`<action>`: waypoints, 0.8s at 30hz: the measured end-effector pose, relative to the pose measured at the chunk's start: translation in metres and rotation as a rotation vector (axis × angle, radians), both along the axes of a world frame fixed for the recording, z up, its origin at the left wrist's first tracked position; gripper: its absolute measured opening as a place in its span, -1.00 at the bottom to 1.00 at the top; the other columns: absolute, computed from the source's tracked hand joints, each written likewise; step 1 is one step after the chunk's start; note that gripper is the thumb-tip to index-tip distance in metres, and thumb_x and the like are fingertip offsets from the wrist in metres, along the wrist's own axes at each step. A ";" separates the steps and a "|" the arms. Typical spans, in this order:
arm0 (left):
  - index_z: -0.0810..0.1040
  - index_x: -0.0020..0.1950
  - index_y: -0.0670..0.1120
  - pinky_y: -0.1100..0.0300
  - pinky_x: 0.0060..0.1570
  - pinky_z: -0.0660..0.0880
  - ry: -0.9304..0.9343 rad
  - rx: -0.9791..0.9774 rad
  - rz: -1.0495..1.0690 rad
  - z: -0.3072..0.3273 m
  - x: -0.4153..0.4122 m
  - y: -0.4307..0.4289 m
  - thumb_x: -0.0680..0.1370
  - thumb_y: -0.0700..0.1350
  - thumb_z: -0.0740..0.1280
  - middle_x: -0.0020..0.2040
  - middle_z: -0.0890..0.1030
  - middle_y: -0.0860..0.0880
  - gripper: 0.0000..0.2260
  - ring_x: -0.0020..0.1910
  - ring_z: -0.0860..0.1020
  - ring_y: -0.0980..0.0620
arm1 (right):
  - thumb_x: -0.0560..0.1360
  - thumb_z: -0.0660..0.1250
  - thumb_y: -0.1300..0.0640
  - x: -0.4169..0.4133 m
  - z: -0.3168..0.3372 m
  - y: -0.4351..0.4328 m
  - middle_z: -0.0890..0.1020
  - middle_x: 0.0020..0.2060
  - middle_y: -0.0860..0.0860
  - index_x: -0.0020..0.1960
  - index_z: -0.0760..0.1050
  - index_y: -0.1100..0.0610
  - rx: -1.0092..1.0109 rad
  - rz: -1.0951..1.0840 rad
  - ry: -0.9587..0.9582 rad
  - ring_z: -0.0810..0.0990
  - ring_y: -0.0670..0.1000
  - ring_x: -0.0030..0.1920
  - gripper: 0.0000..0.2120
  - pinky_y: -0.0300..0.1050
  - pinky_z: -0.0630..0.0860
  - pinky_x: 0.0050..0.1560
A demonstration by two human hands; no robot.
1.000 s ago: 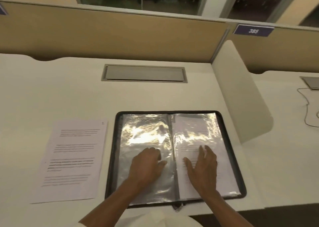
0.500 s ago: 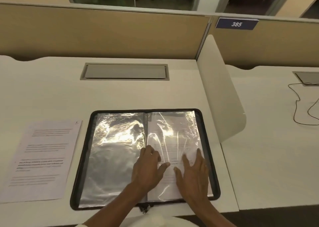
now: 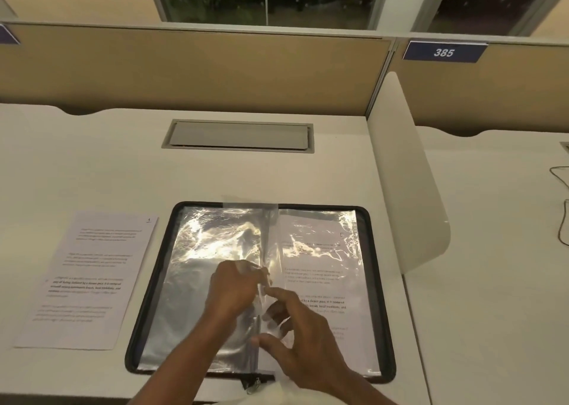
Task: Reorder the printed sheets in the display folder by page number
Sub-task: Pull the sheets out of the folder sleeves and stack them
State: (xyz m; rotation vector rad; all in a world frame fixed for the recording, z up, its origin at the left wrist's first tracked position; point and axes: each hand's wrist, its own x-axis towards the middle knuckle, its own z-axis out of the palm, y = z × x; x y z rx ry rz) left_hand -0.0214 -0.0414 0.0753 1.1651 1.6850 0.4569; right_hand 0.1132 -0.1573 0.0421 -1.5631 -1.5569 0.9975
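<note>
Two hands, left [image 3: 234, 294] and right [image 3: 303, 343], fingers tight on sleeve [image 3: 271, 244]; sheet [image 3: 92, 275] "1", sign [image 3: 443, 52] "385"

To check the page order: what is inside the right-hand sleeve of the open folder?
A printed sheet with text paragraphs. The right hand covers its lower left part; glare and blur make its page number unreadable.

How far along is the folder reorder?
Early. Done: the loose sheet marked 1 lies on the desk left of the display folder. In hand: left hand and right hand pinch a clear sleeve upright. Left: the printed sheet on the right side, number unreadable; left pockets look empty.
</note>
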 end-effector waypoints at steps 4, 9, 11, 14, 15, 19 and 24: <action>0.74 -0.16 -0.08 -0.18 0.05 0.68 0.086 -0.010 0.019 -0.004 -0.051 0.021 0.52 -0.06 0.58 -0.27 0.75 0.00 -0.87 -0.18 0.75 -0.11 | 0.57 0.28 -0.41 0.015 0.005 0.014 0.67 0.00 -0.24 0.43 0.40 -0.16 -0.038 -0.102 0.091 0.68 -0.11 0.00 -0.46 -0.16 0.63 -0.03; 0.75 -0.26 0.00 -0.12 0.01 0.69 0.332 0.058 0.082 -0.021 -0.119 0.044 0.48 0.00 0.57 -0.24 0.75 0.03 -0.85 -0.20 0.73 -0.07 | 0.58 0.41 -0.20 0.060 -0.038 0.040 0.58 0.09 -0.25 0.30 0.49 -0.12 -0.044 -0.250 -0.254 0.62 -0.19 0.02 -0.65 -0.26 0.62 -0.05; 0.75 -0.20 0.04 -0.08 -0.01 0.68 0.479 0.064 0.017 -0.032 -0.131 0.051 0.48 0.06 0.53 -0.14 0.75 0.00 -0.88 -0.15 0.70 -0.07 | 0.56 0.45 -0.17 0.080 -0.053 0.048 0.53 0.19 -0.15 0.35 0.48 -0.06 -0.073 -0.284 -0.409 0.54 -0.16 0.13 -0.57 -0.22 0.54 0.10; 0.73 -0.17 0.03 0.04 -0.10 0.62 0.653 0.060 -0.025 -0.042 -0.126 0.054 0.52 0.05 0.56 -0.20 0.69 0.01 -0.86 -0.20 0.65 -0.08 | 0.50 0.55 -0.08 0.105 -0.060 0.057 0.50 0.25 -0.02 0.37 0.50 0.06 -0.149 -0.360 -0.504 0.45 -0.05 0.25 -0.48 -0.06 0.53 0.22; 0.72 -0.13 0.01 0.05 -0.12 0.62 0.744 0.053 -0.043 -0.046 -0.123 0.053 0.51 0.08 0.56 -0.21 0.67 0.01 -0.84 -0.22 0.64 -0.08 | 0.48 0.57 -0.05 0.111 -0.059 0.060 0.50 0.26 0.01 0.36 0.51 0.07 -0.184 -0.390 -0.517 0.46 0.00 0.28 -0.48 -0.02 0.55 0.21; 0.53 0.27 -0.15 0.04 -0.13 0.60 1.094 0.123 -0.151 -0.058 -0.103 0.042 0.52 0.14 0.52 0.00 0.65 -0.09 -0.51 -0.06 0.67 -0.11 | 0.42 0.63 -0.01 0.120 -0.061 0.065 0.48 0.24 0.11 0.33 0.51 0.13 -0.272 -0.496 -0.543 0.45 0.13 0.30 -0.43 0.03 0.55 0.14; 0.46 0.39 -0.20 -0.05 0.16 0.55 1.137 0.342 -0.265 -0.072 -0.073 0.035 0.43 0.01 0.59 0.30 0.53 -0.24 -0.38 0.20 0.54 -0.20 | 0.34 0.64 -0.23 0.115 -0.064 0.072 0.47 0.22 0.12 0.32 0.45 0.13 -0.364 -0.537 -0.659 0.43 0.13 0.28 -0.26 0.02 0.54 0.17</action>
